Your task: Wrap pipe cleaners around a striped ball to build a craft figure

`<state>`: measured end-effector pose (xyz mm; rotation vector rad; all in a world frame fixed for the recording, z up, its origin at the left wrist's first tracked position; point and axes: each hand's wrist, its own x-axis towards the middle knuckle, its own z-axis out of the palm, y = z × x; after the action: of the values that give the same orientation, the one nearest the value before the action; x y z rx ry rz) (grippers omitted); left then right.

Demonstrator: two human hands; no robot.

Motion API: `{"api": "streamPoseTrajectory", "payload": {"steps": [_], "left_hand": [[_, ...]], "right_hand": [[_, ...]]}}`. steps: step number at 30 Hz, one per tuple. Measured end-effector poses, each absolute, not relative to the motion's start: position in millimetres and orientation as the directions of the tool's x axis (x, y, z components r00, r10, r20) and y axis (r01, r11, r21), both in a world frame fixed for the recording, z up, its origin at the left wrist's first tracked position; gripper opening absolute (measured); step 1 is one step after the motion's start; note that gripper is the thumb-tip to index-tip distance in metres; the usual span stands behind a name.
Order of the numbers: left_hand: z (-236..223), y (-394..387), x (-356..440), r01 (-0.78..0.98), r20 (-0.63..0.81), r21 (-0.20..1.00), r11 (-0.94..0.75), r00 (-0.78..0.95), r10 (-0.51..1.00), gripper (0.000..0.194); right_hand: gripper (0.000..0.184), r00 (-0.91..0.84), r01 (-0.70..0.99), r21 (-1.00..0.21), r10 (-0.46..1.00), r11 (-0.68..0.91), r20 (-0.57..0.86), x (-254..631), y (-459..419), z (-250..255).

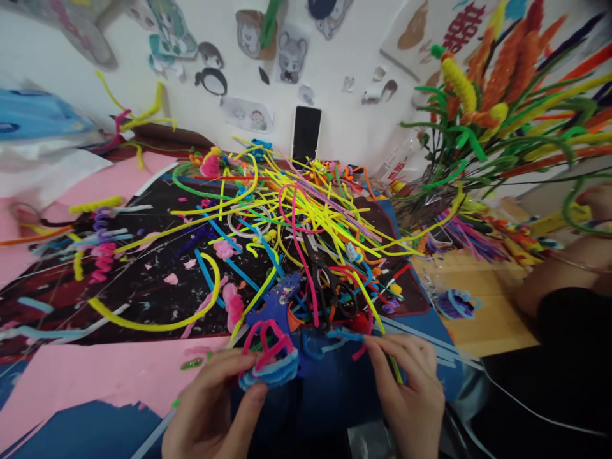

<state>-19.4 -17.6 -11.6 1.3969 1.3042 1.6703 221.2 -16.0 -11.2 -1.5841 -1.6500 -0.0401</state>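
Observation:
My left hand (215, 401) is closed round a small blue coiled pipe-cleaner basket with pink loop handles (270, 360), held low at the table's near edge. My right hand (411, 389) pinches a short blue pipe-cleaner piece (342, 336) just to the right of the basket, with a pink end curling beside its fingers. Both hands sit close together over a dark blue surface.
A tangle of yellow, pink and blue pipe cleaners (296, 217) covers the black mat. Black scissors (329, 280) and a blue glue gun (280, 303) lie just beyond my hands. A phone (306, 132) leans on the wall. Another person's arm (554, 274) reaches in at right by a pipe-cleaner bouquet (502, 95).

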Motion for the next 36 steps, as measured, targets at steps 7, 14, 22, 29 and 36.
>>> {"api": "streamPoseTrajectory", "payload": {"steps": [7,14,22,29,36], "left_hand": [[-3.1,-14.1,-12.8,-0.029,0.179,0.981,-0.191,-0.235,0.955,0.019],[2.0,-18.4,6.0,-0.216,-0.024,0.976,-0.015,-0.173,0.985,0.015],[21.8,-18.4,16.8,-0.332,-0.161,0.94,0.086,-0.205,0.965,0.028],[23.1,-16.9,13.1,-0.389,-0.232,0.899,0.2,-0.037,0.972,0.027],[8.4,-11.7,-1.9,-0.466,-0.095,0.853,0.234,0.302,0.949,0.013]], "right_hand": [[0.018,0.029,0.861,-0.436,0.83,0.263,0.558,215.2,-11.0,-15.0],[0.019,-0.032,0.555,-0.683,0.833,0.474,0.552,178.0,-21.7,13.9],[0.012,-0.007,0.365,-0.859,0.923,0.36,0.384,168.5,-13.3,25.4],[0.022,-0.181,-0.105,-0.994,0.983,0.009,0.028,176.3,-11.4,19.5],[0.045,-0.398,-0.313,-0.932,0.916,-0.18,-0.043,169.8,-12.4,16.1]]}}
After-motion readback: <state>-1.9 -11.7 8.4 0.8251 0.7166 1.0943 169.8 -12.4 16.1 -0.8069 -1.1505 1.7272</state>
